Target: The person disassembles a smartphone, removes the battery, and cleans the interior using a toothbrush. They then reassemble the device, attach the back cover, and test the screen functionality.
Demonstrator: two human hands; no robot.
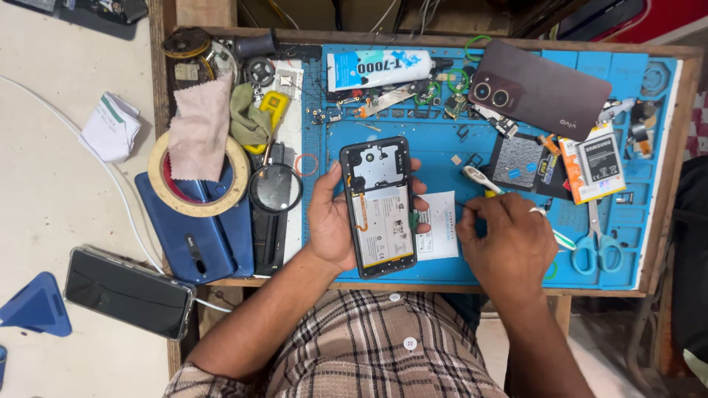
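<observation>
An opened phone [381, 208], back cover off and battery exposed, is held upright at the centre of the blue mat [442, 144], clamped in the left hand [333, 221]. The right hand [507, 239], at 3 o'clock from the phone, is closed on something thin by a white slip [437, 234]; what is pinched cannot be told. A toothbrush [481, 179] lies at 12 o'clock from that hand, scissors [596, 247] at 3 o'clock. Work on the internals appears to be in hand; a steady grip and fine placement near the phone's edge would be called for.
</observation>
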